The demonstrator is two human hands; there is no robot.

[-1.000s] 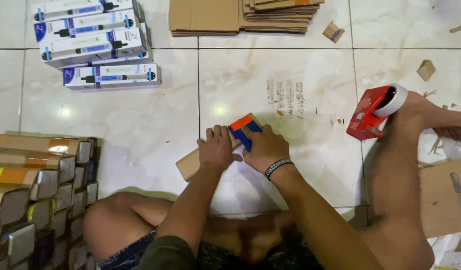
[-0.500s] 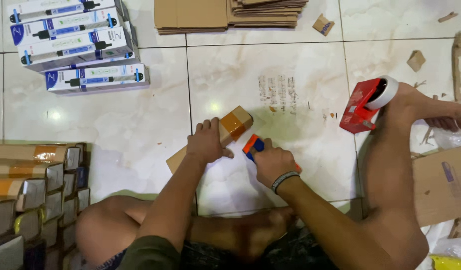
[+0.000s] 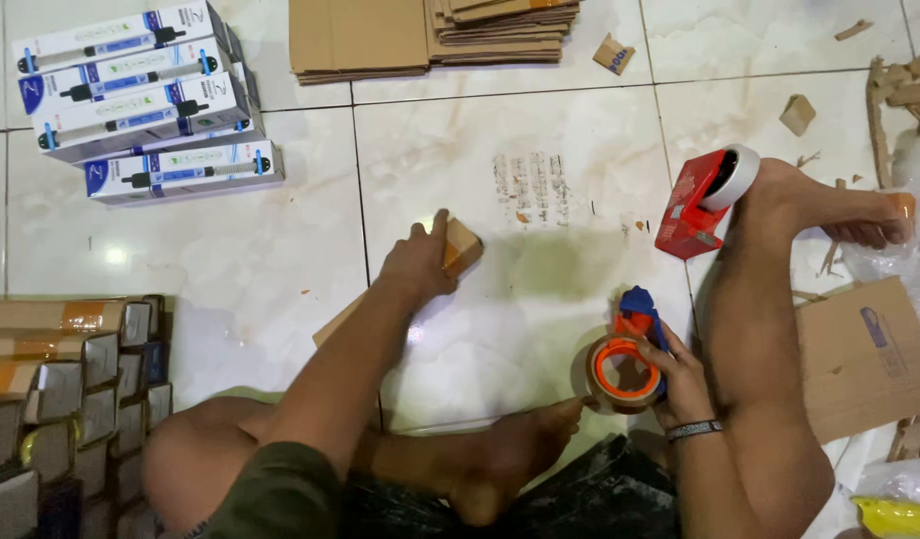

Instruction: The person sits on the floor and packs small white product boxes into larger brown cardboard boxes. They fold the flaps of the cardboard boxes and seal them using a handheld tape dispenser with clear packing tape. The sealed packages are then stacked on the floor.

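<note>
My left hand (image 3: 415, 262) presses on the far end of a long brown taped carton (image 3: 460, 247) lying on the white tile floor. My right hand (image 3: 675, 374) grips an orange and blue tape dispenser (image 3: 625, 364) with a brown tape roll, held low near my right knee, well apart from the carton. I sit on the floor with my legs folded around this spot.
A red tape dispenser (image 3: 701, 200) stands by my right foot. White and blue boxes (image 3: 141, 95) are stacked far left, flat cardboard sheets (image 3: 430, 30) at the far edge. Several taped cartons (image 3: 61, 399) pile at near left. Cardboard scraps and a brown box (image 3: 859, 349) lie right.
My right hand has pulled the orange tape dispenser off the carton and back to the right. My left hand stays on the carton.
</note>
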